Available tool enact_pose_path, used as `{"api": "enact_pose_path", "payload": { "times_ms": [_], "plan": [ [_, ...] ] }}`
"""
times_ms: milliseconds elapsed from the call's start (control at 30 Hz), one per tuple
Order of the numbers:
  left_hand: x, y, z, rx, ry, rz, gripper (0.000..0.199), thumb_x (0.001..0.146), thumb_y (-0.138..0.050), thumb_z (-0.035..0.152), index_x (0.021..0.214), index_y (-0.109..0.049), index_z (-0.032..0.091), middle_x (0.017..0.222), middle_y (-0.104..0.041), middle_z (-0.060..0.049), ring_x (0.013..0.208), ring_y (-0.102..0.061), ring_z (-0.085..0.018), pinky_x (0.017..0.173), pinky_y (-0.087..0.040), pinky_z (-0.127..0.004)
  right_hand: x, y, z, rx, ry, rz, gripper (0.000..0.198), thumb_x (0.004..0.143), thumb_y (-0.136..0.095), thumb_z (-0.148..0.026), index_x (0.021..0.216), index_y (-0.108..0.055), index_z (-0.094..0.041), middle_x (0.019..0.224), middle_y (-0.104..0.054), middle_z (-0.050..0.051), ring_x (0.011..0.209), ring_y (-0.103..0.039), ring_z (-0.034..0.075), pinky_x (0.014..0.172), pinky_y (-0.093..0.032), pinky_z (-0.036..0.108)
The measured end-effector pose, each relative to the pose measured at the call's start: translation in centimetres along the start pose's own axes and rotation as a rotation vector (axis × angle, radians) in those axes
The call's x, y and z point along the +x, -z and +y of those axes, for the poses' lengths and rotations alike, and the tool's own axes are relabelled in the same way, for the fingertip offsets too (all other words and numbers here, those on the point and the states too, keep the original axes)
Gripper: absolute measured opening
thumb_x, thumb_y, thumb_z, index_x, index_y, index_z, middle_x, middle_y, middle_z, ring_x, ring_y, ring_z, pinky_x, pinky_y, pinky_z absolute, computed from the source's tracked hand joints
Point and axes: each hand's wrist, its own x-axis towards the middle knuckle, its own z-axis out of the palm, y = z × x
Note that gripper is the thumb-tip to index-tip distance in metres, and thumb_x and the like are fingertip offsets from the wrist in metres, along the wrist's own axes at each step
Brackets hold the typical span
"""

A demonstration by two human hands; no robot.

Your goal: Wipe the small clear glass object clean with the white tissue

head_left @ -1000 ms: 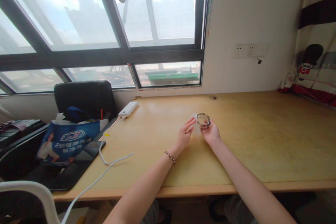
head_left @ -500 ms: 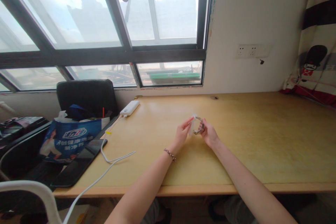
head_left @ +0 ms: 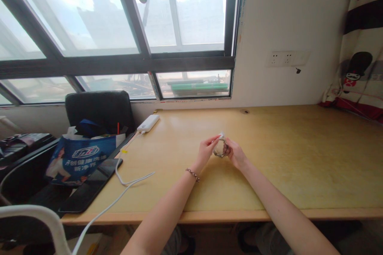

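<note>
A shiny metal bangle (head_left: 220, 155) is held up above the wooden table (head_left: 299, 159), between my two hands. My right hand (head_left: 236, 154) is closed on the bangle's right side. At the upper rim, my left hand (head_left: 206, 150) pinches a small white tissue-like piece (head_left: 221, 135) against the metal. Part of the tissue is hidden by the fingers. A beaded bracelet (head_left: 193, 175) circles my left wrist.
On the table's left lie a white power bank (head_left: 148, 122), a white cable (head_left: 131, 183) and a black tablet-like slab (head_left: 92, 185) at the edge. A blue bag (head_left: 83, 155) rests on a black chair (head_left: 100, 107). A window and wall stand behind.
The bangle has shifted a little left and turned in my hands. The white tissue, hanging flat beside it before, is now bunched at its upper rim under my left fingers.
</note>
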Motion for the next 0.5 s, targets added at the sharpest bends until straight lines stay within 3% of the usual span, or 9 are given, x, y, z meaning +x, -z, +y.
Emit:
{"api": "enact_pose_path", "payload": {
  "times_ms": [300,500],
  "plan": [
    [0.04,-0.45,-0.24,-0.101,0.101,0.081,0.035,0.070,-0.059,0.038,0.099,-0.063,0.018,0.101,-0.063,-0.006,0.091,-0.059,-0.020,0.086,-0.042,-0.036,0.24,0.08,-0.55,0.201,0.019,0.054,0.022,0.068,-0.063,-0.034,0.063,-0.053,-0.015,0.051,-0.048,-0.005,0.044,-0.043,0.005,0.043,-0.038,0.017],
    [-0.21,-0.76,-0.50,-0.110,0.074,0.108,0.035,0.072,-0.057,0.038,0.100,-0.062,0.017,0.103,-0.062,-0.006,0.095,-0.057,-0.020,0.087,-0.041,-0.034,0.41,0.35,-0.75,0.315,0.055,0.099,0.014,0.072,-0.061,-0.028,0.068,-0.055,-0.016,0.055,-0.051,-0.005,0.046,-0.045,0.005,0.045,-0.041,0.017]
  ]
}}
